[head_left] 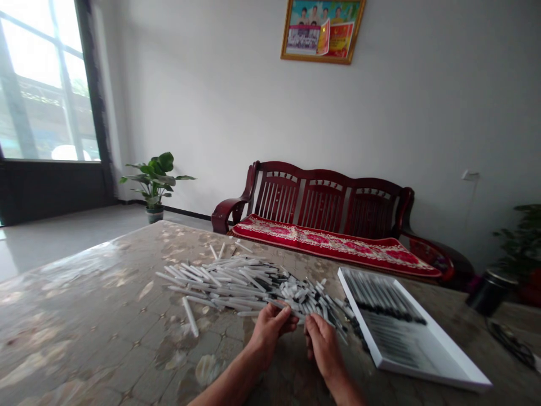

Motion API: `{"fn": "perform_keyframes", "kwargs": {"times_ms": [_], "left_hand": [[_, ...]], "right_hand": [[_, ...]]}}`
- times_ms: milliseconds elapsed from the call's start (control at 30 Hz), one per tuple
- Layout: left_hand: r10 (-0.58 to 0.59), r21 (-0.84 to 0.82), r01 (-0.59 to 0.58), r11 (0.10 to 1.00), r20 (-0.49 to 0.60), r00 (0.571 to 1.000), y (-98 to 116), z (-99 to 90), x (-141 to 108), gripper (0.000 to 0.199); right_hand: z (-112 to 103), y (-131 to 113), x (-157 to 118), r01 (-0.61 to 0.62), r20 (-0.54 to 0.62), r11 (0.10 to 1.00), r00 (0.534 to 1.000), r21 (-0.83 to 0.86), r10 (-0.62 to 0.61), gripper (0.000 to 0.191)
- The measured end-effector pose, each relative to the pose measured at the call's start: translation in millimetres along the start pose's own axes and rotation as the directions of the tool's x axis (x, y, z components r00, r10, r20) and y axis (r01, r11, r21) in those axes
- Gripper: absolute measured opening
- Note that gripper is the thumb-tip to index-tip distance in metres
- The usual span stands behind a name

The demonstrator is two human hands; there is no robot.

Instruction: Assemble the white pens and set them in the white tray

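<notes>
A heap of whitish sticks (228,285) lies on the table, with short white pieces (298,290) and dark parts at its right end. At the heap's near edge my left hand (273,330) is closed, thumb against the curled fingers, on something I cannot make out. My right hand (323,341) is just to its right, fingers curled and pressed together; what it holds is too small to name. The two hands are apart. Right of them, a white box (435,361) holds rows of slim clear and black pieces (384,293).
The patterned table (105,327) spans the foreground. Behind it are a red wooden bench (325,197) with a red cloth and a potted plant (154,180). A black canister (490,290) and a dark cable (511,341) are at the right.
</notes>
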State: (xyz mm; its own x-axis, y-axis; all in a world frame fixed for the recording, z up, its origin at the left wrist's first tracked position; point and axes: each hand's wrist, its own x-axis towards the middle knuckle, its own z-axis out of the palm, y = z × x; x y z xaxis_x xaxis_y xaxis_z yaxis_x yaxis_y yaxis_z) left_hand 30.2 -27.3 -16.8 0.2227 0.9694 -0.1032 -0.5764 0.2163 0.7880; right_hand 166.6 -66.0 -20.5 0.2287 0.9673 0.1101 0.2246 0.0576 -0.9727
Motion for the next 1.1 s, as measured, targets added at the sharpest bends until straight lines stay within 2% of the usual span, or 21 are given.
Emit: {"fn": "perform_keyframes", "kwargs": {"times_ms": [67,133,200,300,367,433,500,533,600,667,700,767,867,933,1000,1100], "left_hand": [[0.018,0.014,-0.019,1.000,0.021,1.000,1,0.0,-1,0.049],[0.034,0.035,-0.036,0.999,0.039,0.999,1,0.2,-1,0.049],[0.033,0.090,-0.037,0.995,0.052,0.998,1,-0.1,0,0.047],[0.066,0.349,-0.085,0.933,0.065,0.996,-1,-2.4,1,0.035],[0.206,0.574,-0.213,0.791,0.078,0.976,0,-5.5,1,0.024],[0.399,0.721,-0.357,0.594,0.121,0.909,2,-9.2,0,0.009],[0.511,0.798,-0.446,0.405,0.206,0.834,4,-12.8,-2,0.027],[0.528,0.822,-0.469,0.322,0.256,0.810,6,-14.4,-2,0.034],[0.522,0.849,-0.491,0.196,0.334,0.785,8,-16.9,-3,0.031],[0.534,0.855,-0.494,0.157,0.348,0.771,10,-18.2,-3,0.020],[0.555,0.853,-0.492,0.174,0.328,0.764,11,-18.4,-2,0.016],[0.614,0.830,-0.492,0.264,0.249,0.749,12,-18.2,0,0.010],[0.660,0.731,-0.498,0.467,0.087,0.746,12,-16.8,5,0.012],[0.612,0.622,-0.470,0.626,-0.017,0.791,10,-15.9,9,0.019],[0.515,0.488,-0.406,0.773,-0.107,0.851,8,-15.2,13,0.027],[0.364,0.288,-0.300,0.909,-0.200,0.910,6,-14.1,17,0.040]], "right_hand": [[3,-5,-2,-0.147,0.042,0.981,0.989,0.127,0.143,0.052],[6,-8,-3,-0.247,0.107,0.946,0.967,0.211,0.229,0.054],[6,-10,-3,-0.287,0.135,0.926,0.956,0.245,0.260,0.054],[2,-10,-2,-0.259,0.019,0.934,0.965,0.247,0.263,0.053],[-3,-8,-2,-0.212,-0.072,0.951,0.970,0.227,0.233,0.051],[-6,-7,-3,-0.160,-0.099,0.968,0.978,0.195,0.182,0.050],[-7,-7,-6,-0.110,-0.069,0.980,0.990,0.164,0.122,0.052],[-7,-7,-8,-0.086,-0.044,0.985,0.995,0.151,0.093,0.053],[-6,-9,-11,-0.052,0.023,0.989,0.998,0.141,0.050,0.053],[-5,-10,-11,-0.005,0.069,0.992,0.998,0.130,-0.003,0.052],[-6,-10,-10,0.037,0.066,0.994,0.997,0.102,-0.044,0.050],[-8,-9,-5,0.156,0.026,0.987,0.988,-0.049,-0.155,0.043],[-9,-6,2,0.297,0.020,0.860,0.948,-0.416,-0.318,0.022],[-7,-4,5,0.334,0.093,0.727,0.932,-0.600,-0.351,0.025],[-3,-3,6,0.335,0.151,0.611,0.931,-0.717,-0.334,0.029],[1,0,7,0.287,0.144,0.514,0.943,-0.808,-0.301,0.027]]}}
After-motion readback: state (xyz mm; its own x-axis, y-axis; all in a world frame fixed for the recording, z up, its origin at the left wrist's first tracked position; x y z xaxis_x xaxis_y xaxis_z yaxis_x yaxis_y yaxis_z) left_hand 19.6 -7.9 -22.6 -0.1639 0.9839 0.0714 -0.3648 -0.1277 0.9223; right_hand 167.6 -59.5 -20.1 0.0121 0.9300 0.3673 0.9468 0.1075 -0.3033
